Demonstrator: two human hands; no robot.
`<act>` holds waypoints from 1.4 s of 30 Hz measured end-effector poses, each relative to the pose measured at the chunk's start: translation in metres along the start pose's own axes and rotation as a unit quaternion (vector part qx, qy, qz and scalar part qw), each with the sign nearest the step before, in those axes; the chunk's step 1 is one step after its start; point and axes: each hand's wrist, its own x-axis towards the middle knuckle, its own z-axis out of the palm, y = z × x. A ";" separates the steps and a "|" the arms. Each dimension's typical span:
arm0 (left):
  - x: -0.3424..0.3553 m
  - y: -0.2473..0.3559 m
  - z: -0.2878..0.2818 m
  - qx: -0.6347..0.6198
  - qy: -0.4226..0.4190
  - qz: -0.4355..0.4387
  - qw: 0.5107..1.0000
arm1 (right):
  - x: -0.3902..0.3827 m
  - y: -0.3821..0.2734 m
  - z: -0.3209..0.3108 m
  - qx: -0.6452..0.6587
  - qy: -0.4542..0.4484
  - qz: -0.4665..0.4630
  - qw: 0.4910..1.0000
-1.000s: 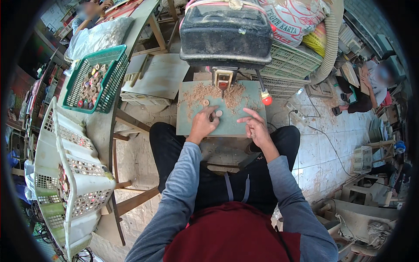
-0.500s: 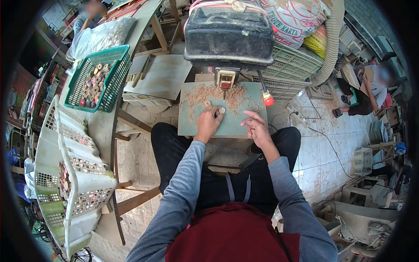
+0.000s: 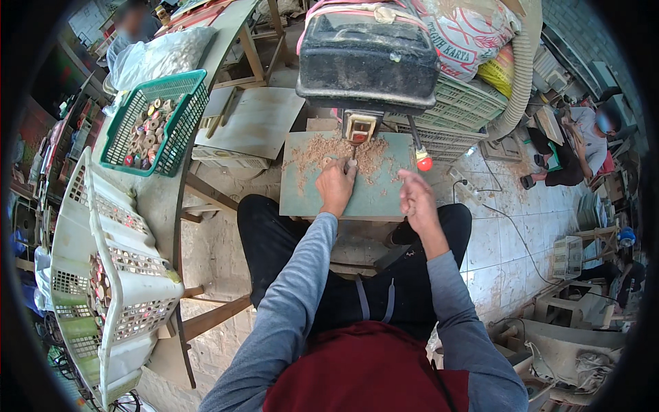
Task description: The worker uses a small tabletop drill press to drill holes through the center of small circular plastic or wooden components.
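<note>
My left hand (image 3: 336, 184) rests over the grey-green board (image 3: 302, 200), its fingers pinching a small round wooden disc (image 3: 352, 164). That disc is right beneath the bit (image 3: 354, 152) of a black drill press (image 3: 367, 69); I cannot tell whether the bit touches it. My right hand (image 3: 419, 201) is raised over the board's right edge, holding nothing, fingers partly stretched and a little blurred. Just beyond it hangs the drill press's red lever knob (image 3: 424, 164), apart from the fingers. Brown wood shavings (image 3: 317, 147) lie around the bit.
On the table at left, a green basket (image 3: 185, 118) holds many small round pieces, beside a clear plastic bag (image 3: 165, 58). A tilted white crate (image 3: 147, 302) stands nearer. Stacked crates (image 3: 449, 113) and a ribbed hose (image 3: 519, 82) are behind right. A person (image 3: 583, 141) sits at far right.
My left hand has moved forward and slightly right, bringing the wooden disc under the bit. My right hand has shifted right and a little forward, toward the red knob.
</note>
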 end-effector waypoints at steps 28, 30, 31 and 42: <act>0.000 0.009 -0.005 -0.002 0.000 -0.037 0.999 | 0.082 -0.070 0.017 -0.559 0.060 -0.231 0.794; 0.000 0.009 -0.004 -0.003 0.020 -0.024 1.000 | 0.089 -0.072 0.018 -0.571 0.064 -0.224 0.788; 0.000 0.009 -0.004 -0.003 0.020 -0.024 1.000 | 0.092 -0.074 0.019 -0.582 0.068 -0.218 0.781; 0.001 0.011 -0.002 -0.001 0.010 -0.025 1.000 | 0.109 -0.067 0.013 -0.571 0.088 -0.246 0.779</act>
